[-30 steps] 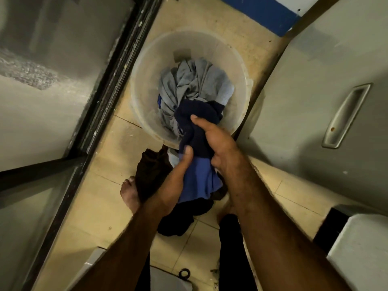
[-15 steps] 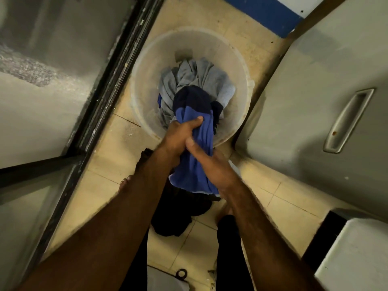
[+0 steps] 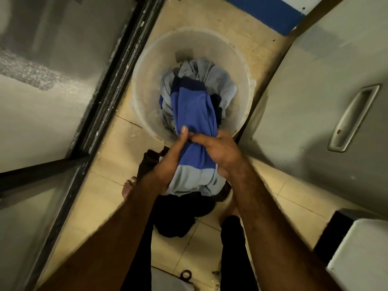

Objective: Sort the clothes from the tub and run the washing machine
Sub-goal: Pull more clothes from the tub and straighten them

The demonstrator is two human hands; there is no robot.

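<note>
A translucent round tub (image 3: 147,66) stands on the tiled floor with grey clothes (image 3: 218,78) bunched inside. A blue garment (image 3: 193,108) with a navy end and a pale blue-grey band stretches from the tub toward me. My left hand (image 3: 170,158) grips its left side, thumb up on the cloth. My right hand (image 3: 220,152) grips its right side, fingers curled over the fabric. Both hands hold it just in front of the tub's near rim.
A pile of dark clothes (image 3: 180,217) lies on the floor between my bare feet (image 3: 129,187). A glass door with a dark frame (image 3: 109,85) runs along the left. A grey door with a recessed handle (image 3: 352,118) is on the right. A white appliance corner (image 3: 361,253) sits at lower right.
Both hands have drawn the blue garment farther out of the tub toward me, so more blue cloth and its pale band now show. The left hand shifted its hold to the garment's left side.
</note>
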